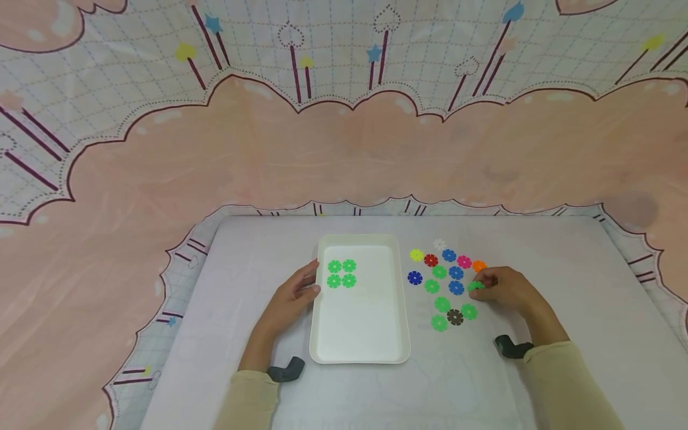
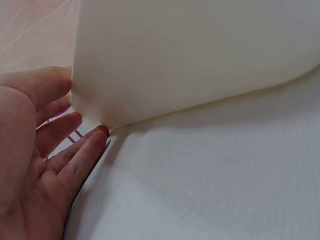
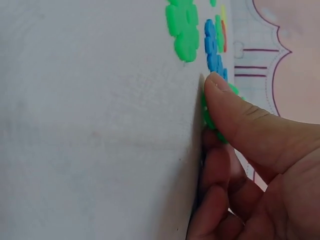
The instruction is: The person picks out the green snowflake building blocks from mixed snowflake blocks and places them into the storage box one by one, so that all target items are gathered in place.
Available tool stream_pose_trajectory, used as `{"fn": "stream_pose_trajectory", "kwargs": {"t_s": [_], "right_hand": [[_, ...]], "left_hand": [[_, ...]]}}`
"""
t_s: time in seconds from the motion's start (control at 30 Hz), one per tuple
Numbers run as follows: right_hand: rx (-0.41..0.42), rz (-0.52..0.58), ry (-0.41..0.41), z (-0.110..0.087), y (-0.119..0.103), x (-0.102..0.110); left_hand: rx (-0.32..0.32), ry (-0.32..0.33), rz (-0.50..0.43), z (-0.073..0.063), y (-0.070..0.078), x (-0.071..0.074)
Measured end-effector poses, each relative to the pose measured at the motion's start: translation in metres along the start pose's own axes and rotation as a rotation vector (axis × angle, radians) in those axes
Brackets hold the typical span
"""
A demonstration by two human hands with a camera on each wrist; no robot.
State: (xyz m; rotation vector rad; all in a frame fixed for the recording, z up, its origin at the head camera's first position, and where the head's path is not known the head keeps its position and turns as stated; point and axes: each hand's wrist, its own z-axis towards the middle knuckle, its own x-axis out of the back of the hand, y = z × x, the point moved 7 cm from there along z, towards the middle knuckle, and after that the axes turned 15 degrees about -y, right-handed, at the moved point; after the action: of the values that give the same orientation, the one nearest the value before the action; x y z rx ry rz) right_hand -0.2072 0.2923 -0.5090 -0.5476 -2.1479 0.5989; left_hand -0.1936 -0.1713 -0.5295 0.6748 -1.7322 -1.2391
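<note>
At the right of the head view, my right hand [image 1: 505, 289] pinches a green notched plastic disc [image 1: 475, 286] between thumb and fingers. The right wrist view shows this green disc [image 3: 208, 118] low over the white surface, partly hidden by the thumb. My left hand [image 1: 290, 298] rests its fingertips against the left side of a white rectangular tray [image 1: 360, 358]. Close up, the left fingers [image 2: 90, 155] lie along the tray's outer wall [image 2: 185, 60]. Inside the tray, several green discs [image 1: 349, 280] form a small square block at the upper left.
Right of the tray lie several loose discs: green [image 1: 439, 323], blue [image 1: 456, 288], dark blue [image 1: 414, 278], brown [image 1: 454, 317], red [image 1: 431, 260], yellow [image 1: 416, 255], pink [image 1: 464, 262], orange [image 1: 479, 266] and white [image 1: 439, 244]. A patterned cloth [image 1: 344, 155] stands behind the white tabletop [image 1: 242, 257].
</note>
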Motion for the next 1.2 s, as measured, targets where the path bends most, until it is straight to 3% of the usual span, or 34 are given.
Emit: {"fn": "stream_pose_trajectory", "kwargs": {"t_s": [0.33, 0.77, 0.93, 1.2], "right_hand": [[0.022, 0.004, -0.001, -0.003, -0.006, -0.001], [0.04, 0.005, -0.026, -0.006, -0.029, -0.01], [0.11, 0.043, -0.04, -0.002, -0.043, -0.015], [0.148, 0.143, -0.084, 0.007, -0.061, -0.024]], "left_hand": [[-0.033, -0.006, -0.018, 0.0, 0.002, 0.0], [-0.034, -0.012, -0.006, -0.001, 0.005, 0.0], [-0.039, -0.015, -0.007, -0.001, 0.005, 0.0], [-0.033, -0.013, -0.009, -0.001, 0.004, 0.0]]}}
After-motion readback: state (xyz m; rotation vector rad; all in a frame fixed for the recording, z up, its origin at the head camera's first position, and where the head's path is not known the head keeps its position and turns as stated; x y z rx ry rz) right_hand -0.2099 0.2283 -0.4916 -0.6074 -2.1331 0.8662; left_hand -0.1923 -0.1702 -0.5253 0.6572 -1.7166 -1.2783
